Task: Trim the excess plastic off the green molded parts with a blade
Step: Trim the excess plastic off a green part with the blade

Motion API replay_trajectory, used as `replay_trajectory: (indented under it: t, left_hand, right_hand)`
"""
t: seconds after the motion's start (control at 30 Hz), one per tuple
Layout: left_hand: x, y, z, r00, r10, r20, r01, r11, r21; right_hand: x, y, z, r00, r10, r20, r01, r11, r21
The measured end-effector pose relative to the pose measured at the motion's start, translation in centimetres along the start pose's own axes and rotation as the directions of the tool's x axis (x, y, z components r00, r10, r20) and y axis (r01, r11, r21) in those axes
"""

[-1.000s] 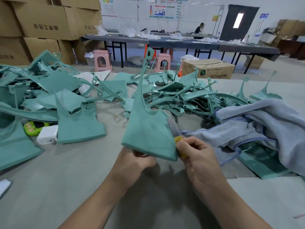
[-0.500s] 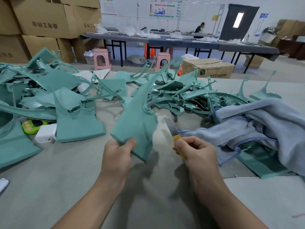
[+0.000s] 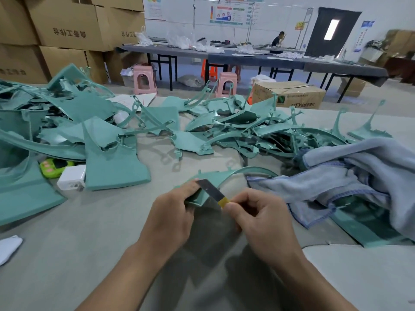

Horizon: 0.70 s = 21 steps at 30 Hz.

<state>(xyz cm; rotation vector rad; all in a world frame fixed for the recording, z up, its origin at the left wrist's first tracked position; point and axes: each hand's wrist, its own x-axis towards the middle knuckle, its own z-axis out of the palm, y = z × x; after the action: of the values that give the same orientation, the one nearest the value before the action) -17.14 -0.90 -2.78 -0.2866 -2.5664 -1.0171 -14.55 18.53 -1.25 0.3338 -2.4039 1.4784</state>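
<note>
At the near edge of the grey worktable (image 3: 85,234), the person's left hand (image 3: 170,217) grips the broad end of a teal-green curved molded plastic part (image 3: 216,178), fingers curled round its lower edge. The part lies low over the tabletop, its thin arched arm curving right toward a crumpled grey-blue towel with blue stitched hems (image 3: 359,173). The right hand (image 3: 263,221) pinches the yellow-wrapped base of a flat dark-grey blade (image 3: 210,189) between thumb and curled fingers. The blade slants up and left across the part's surface, its tip beside the left fingertips. Beyond the hands, a heap of similar green molded parts (image 3: 242,129) spreads across the table. To the left, a white plastic block (image 3: 71,180) sits just beside a lime-green gadget (image 3: 55,166).
</note>
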Motion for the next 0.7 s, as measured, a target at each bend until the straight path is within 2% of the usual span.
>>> replay_trajectory:
  t: [0.07,0.1,0.13,0.2,0.23,0.27,0.3,0.37,0.43,0.47,0.5,0.57,0.63,0.67,0.7]
  left_hand:
    - [0.0,-0.1,0.0,1.0,0.003,0.026,-0.002,1.0,-0.021]
    - [0.0,-0.1,0.0,1.0,0.008,0.028,-0.007,1.0,-0.021]
    - [0.0,-0.2,0.0,1.0,0.012,0.025,-0.012,1.0,-0.014]
    - [0.0,-0.2,0.0,1.0,0.012,0.019,-0.012,1.0,0.003]
    - [-0.1,-0.2,0.0,1.0,0.005,0.018,-0.005,1.0,0.004]
    - [-0.1,-0.2,0.0,1.0,-0.004,0.02,0.004,1.0,0.005]
    - [-0.1,-0.1,0.0,1.0,-0.009,0.019,0.009,1.0,0.005]
    - [0.0,-0.2,0.0,1.0,-0.017,0.017,0.017,1.0,0.018]
    - [0.0,-0.3,0.0,1.0,-0.022,0.018,0.022,0.999,0.037]
    - [0.0,-0.3,0.1,0.999,-0.025,0.022,0.024,0.999,0.033]
    - [0.0,-0.4,0.1,0.999,-0.03,0.026,0.029,0.999,0.024]
    - [0.0,-0.4,0.0,0.999,-0.037,0.024,0.037,0.999,0.016]
    - [0.0,-0.4,0.0,0.999,-0.037,0.017,0.037,0.999,0.008]
    - [-0.1,-0.4,-0.1,0.999,-0.035,0.012,0.035,0.999,0.006]
    - [0.0,-0.4,-0.1,0.999,-0.035,0.008,0.035,0.999,0.005]
  right_hand:
    - [0.7,0.7,0.2,1.0,0.02,-0.013,-0.021,0.994,-0.109]
    - [1.5,1.2,-0.1,0.993,0.073,-0.093,-0.084,0.989,-0.12]
    - [2.4,1.8,-0.6,0.967,0.156,-0.203,-0.18,0.977,-0.109]
    - [4.0,3.1,-2.5,0.856,0.305,-0.417,-0.375,0.922,-0.095]
    - [4.2,3.6,-3.2,0.814,0.321,-0.483,-0.421,0.9,-0.112]
    - [4.1,3.9,-3.7,0.806,0.307,-0.507,-0.416,0.902,-0.115]
    - [3.8,3.9,-3.6,0.838,0.268,-0.476,-0.354,0.93,-0.1]
    - [2.5,3.0,-2.5,0.952,0.087,-0.295,-0.117,0.989,-0.089]
    - [1.6,1.9,-0.8,0.991,-0.061,-0.119,0.042,0.986,-0.16]
    - [1.7,1.8,-0.4,0.993,-0.078,-0.09,0.058,0.977,-0.206]
    - [2.2,2.1,-0.4,0.992,-0.05,-0.12,0.019,0.97,-0.243]
    - [3.2,3.2,-1.6,0.948,0.094,-0.304,-0.18,0.946,-0.27]
    - [3.8,4.3,-3.8,0.832,0.24,-0.5,-0.401,0.883,-0.243]
    - [3.7,4.6,-4.5,0.807,0.247,-0.537,-0.429,0.87,-0.244]
    - [3.5,4.6,-4.6,0.825,0.222,-0.519,-0.392,0.887,-0.244]
